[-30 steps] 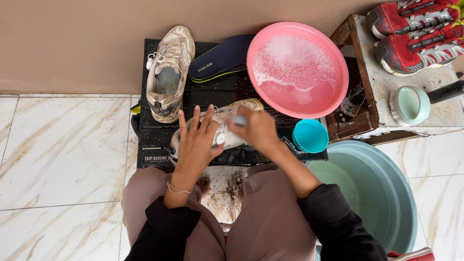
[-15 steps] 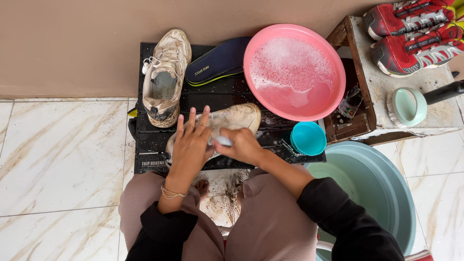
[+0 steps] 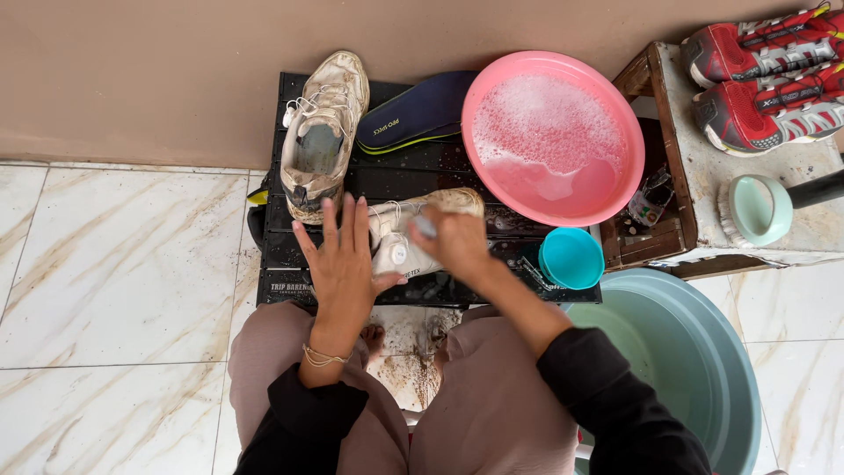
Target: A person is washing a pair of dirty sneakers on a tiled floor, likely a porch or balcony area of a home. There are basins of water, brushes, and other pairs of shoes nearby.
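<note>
Broadly, from largest to smallest. Green tub [image 3: 694,369]: lower right of the grip, near the right elbow, its contents hard to make out. Black mat [image 3: 396,176]: slatted, wet, under the shoes and beneath both hands. Pink basin [image 3: 552,136]: just beyond and right of the grip, holding suds and pinkish water. Second shoe [image 3: 321,132]: beyond the left hand, upright, laces loose, grey with dirt and apparently not yet cleaned. Insole [image 3: 418,113]: dark blue, lying between that shoe and the basin. Red shoes [image 3: 765,75]: a pair on a stand [image 3: 703,176] well to the right. Shoe [image 3: 422,230]: white, lying on its side on the mat, directly under the grip; its upper looks paler than its partner, so scrubbing seems underway, with rinsing left. Left hand [image 3: 341,264]: fingers spread flat, pressing the shoe's heel end to steady it, closed on nothing. Right hand [image 3: 457,239]: curled tight around a small brush [image 3: 425,225], mostly hidden, probably a toothbrush type, bristles on the shoe's upper. Cup [image 3: 571,257]: teal, just right of the right wrist. Muddy runoff marks the floor [image 3: 105,281] below the hands.
</note>
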